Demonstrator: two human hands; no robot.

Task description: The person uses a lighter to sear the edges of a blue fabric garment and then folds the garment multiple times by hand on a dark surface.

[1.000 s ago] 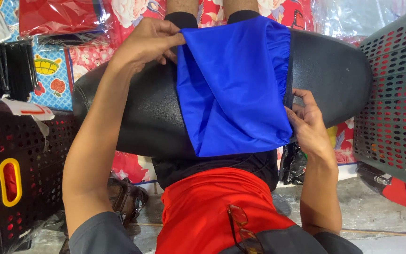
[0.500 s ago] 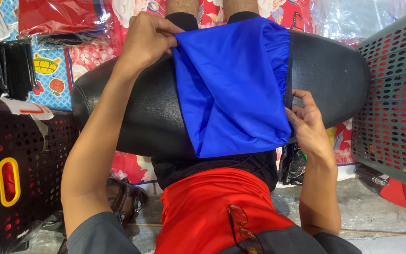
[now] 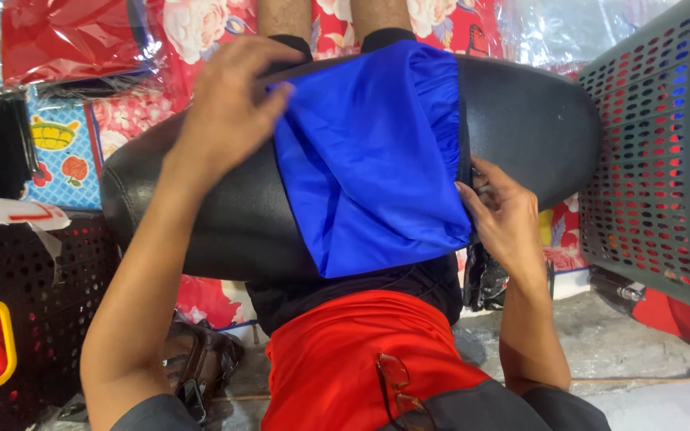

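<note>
The blue garment [image 3: 369, 152], a shiny pair of shorts by the look of it, is lying draped over a black padded cushion [image 3: 521, 120] that is resting across the person's lap, gathered waistband toward three o'clock and a pointed fold hanging down toward six. The left hand [image 3: 229, 108] is pinching the cloth's upper-left edge at about ten o'clock, fingers curled narrow around the fabric, while the right hand [image 3: 501, 211] is gripping the lower right edge at four o'clock, fingers tucked into the hem against the cushion. To my eye the person is working through a fold, pulling one side across the middle; finishing it seems to be asking for the left hand to be carrying its edge toward three o'clock while the right is keeping the far side pinned flat. Beyond the cushion, red shorts [image 3: 345, 359] are covering the lap at six, a grey perforated basket [image 3: 648, 160] is standing at three, a black crate [image 3: 17, 319] at eight, and plastic-wrapped red cloth [image 3: 65, 36] is lying at eleven.
</note>
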